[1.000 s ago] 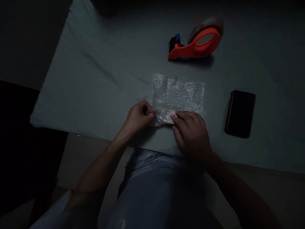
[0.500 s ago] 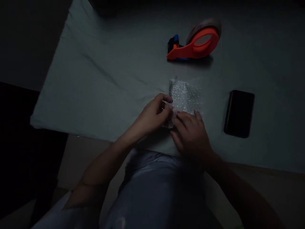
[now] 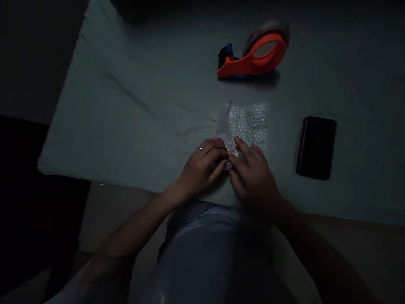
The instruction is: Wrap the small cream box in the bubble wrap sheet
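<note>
A small sheet of clear bubble wrap (image 3: pixel 248 122) lies flat on the cloth-covered table, its near end folded up between my hands. My left hand (image 3: pixel 204 166), with a ring on one finger, is closed on the near left part of the wrap. From the other side my right hand (image 3: pixel 255 175) grips the folded near edge, thumb low and fingertips pressing on the plastic. Both sets of fingertips almost meet there. Whether anything lies inside the fold is hidden by my fingers and the dim light.
An orange tape dispenser (image 3: pixel 234 67) with a roll of tape stands beyond the wrap. To the right lies a black rectangular object (image 3: pixel 316 147), like a phone or small case. The pale tablecloth (image 3: pixel 152 139) ends close to my body.
My left hand has come down and turned, its fingers lower over the fold. More of the wrap's left side shows now. My right fingers have shifted slightly on the wrap.
</note>
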`<state>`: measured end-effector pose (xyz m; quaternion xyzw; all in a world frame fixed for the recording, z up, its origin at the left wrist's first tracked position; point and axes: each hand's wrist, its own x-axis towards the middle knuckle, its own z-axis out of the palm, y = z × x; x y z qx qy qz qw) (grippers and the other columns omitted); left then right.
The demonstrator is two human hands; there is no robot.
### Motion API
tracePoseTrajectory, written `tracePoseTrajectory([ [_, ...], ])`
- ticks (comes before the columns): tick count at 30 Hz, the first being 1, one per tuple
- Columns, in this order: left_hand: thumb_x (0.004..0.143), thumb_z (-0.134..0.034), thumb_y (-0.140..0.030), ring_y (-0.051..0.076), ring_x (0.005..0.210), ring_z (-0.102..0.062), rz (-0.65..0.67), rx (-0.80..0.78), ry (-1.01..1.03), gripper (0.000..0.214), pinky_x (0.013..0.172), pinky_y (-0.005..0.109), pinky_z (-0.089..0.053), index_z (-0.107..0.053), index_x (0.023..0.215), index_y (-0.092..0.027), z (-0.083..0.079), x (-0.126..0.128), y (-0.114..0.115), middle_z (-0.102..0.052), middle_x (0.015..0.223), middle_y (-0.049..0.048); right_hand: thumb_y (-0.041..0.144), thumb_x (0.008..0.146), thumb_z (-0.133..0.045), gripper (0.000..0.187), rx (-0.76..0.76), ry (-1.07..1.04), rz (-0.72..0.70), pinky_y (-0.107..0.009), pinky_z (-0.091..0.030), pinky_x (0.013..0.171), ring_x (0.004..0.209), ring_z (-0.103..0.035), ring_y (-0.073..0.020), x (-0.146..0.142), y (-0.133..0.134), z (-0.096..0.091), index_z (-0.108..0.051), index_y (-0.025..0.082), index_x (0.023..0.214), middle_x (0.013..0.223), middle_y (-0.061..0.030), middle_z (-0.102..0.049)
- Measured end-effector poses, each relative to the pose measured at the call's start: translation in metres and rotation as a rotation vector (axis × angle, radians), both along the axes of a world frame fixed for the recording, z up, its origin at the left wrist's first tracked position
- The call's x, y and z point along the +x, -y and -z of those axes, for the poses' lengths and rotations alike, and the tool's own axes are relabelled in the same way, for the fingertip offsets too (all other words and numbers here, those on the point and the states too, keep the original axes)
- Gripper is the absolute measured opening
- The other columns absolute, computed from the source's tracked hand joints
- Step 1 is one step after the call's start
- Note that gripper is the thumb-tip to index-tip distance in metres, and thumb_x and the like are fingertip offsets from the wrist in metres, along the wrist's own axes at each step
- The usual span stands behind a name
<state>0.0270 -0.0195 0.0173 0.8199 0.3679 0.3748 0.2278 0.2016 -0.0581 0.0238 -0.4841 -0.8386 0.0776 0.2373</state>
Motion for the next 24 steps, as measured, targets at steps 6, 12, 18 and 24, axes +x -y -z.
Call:
tracePoseTrajectory([
  [6, 0.089, -0.055, -0.013, 0.025, 0.120, -0.057, 0.060, -0.010, -0.024, 0.005, 0.097, 0.039, -0.052, -0.059, 0.091, -0.012, 0.009, 0.000, 0.002, -0.064, 0.103, 0.0150, 0.028, 0.081, -0.062, 0.043, 0.003, -0.264, 0.420, -0.053, -0.046, 0.099, 0.122, -0.053, -0.0314, 0.033, 0.017, 0.004, -0.056, 0.013, 0.121, 0.129, -0.0204, -0.055],
  [12, 0.089, -0.053, -0.013, 0.024, 0.122, -0.056, 0.054, -0.026, -0.024, 0.005, 0.099, 0.040, -0.052, -0.057, 0.092, -0.013, 0.007, 0.003, 0.003, -0.064, 0.115, 0.0160, 0.040, 0.079, -0.064, 0.053, -0.449, -0.666, 0.750, -0.034, -0.057, 0.066, 0.072, -0.064, -0.0166, 0.035, 0.029, 0.023, -0.053, 0.018, 0.125, 0.088, -0.0064, -0.067],
  [18, 0.091, -0.053, -0.015, 0.022, 0.122, -0.057, 0.008, -0.007, -0.062, 0.012, 0.099, 0.040, -0.052, -0.058, 0.102, -0.014, 0.008, 0.006, 0.010, -0.064, 0.116, 0.0138, 0.029, 0.075, -0.068, 0.055, -0.416, -0.811, 0.702, -0.038, -0.058, 0.074, 0.081, -0.067, -0.0193, 0.010, 0.010, 0.019, -0.052, 0.022, 0.128, 0.095, -0.0068, -0.068],
  [24, 0.092, -0.052, -0.017, 0.023, 0.122, -0.057, -0.020, 0.036, -0.128, 0.011, 0.097, 0.040, -0.054, -0.060, 0.098, -0.015, 0.008, 0.008, 0.013, -0.064, 0.116, 0.0133, 0.023, 0.079, -0.063, 0.042, -0.352, -0.803, 0.608, -0.029, -0.056, 0.063, 0.068, -0.062, -0.0130, -0.018, 0.002, 0.002, -0.057, 0.023, 0.120, 0.080, 0.0007, -0.062],
])
